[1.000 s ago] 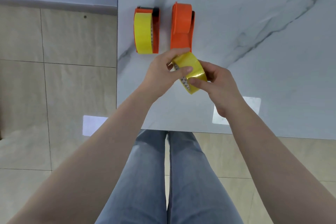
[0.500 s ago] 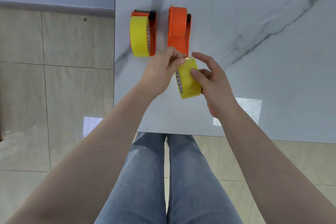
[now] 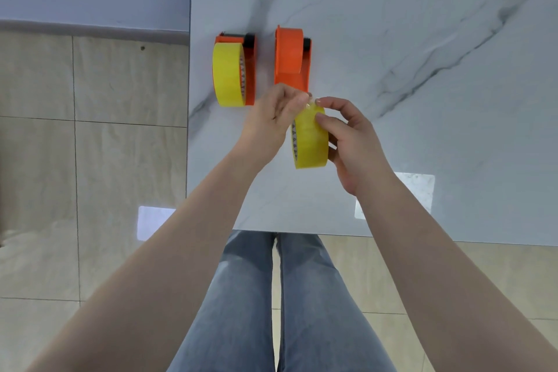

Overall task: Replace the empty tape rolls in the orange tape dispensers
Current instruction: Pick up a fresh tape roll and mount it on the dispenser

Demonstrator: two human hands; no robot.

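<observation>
While both hands [image 3: 271, 121] [image 3: 350, 142] pinch a yellow tape roll [image 3: 309, 142], left dispenser [image 3: 249, 69] holds yellow tape, right dispenser [image 3: 291, 57] rollless.

Two tape dispensers [image 3: 234, 69] [image 3: 292, 59] stand side by side on the bench [image 3: 422, 100] just beyond the hands [image 3: 268, 121] [image 3: 351, 142]; a tape roll [image 3: 311, 142] sits between the hands.

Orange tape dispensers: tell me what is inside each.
Left orange plastic dispenser holds a yellow tape roll. Right orange dispenser shows no roll; its near end is hidden behind the left hand.
</observation>
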